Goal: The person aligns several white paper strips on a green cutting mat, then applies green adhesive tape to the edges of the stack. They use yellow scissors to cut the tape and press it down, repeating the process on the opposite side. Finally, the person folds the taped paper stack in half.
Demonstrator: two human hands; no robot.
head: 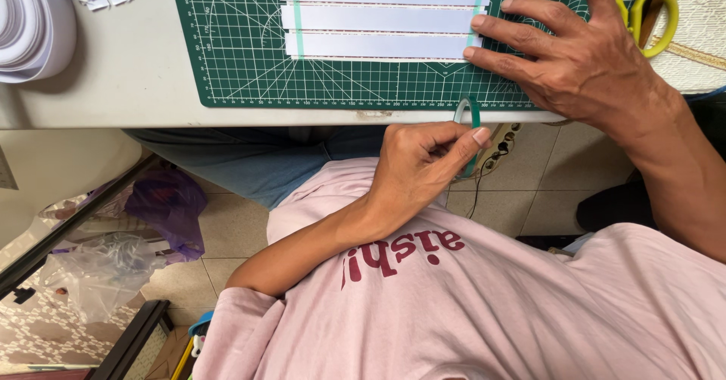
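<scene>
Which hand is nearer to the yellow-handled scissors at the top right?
The right hand: it lies flat on the green cutting mat, just beside the scissors. The left hand is lower, holding a green tape roll.

Even, soft daylight fills the view, bright without harshness. The bench [113, 77] top looks pale and nearly washed out along its near edge, yet shows no hard glare. Shadows are faint, darkest under the bench's near edge. Focus is sharp throughout; lines bow slightly toward the frame's edges.
</scene>
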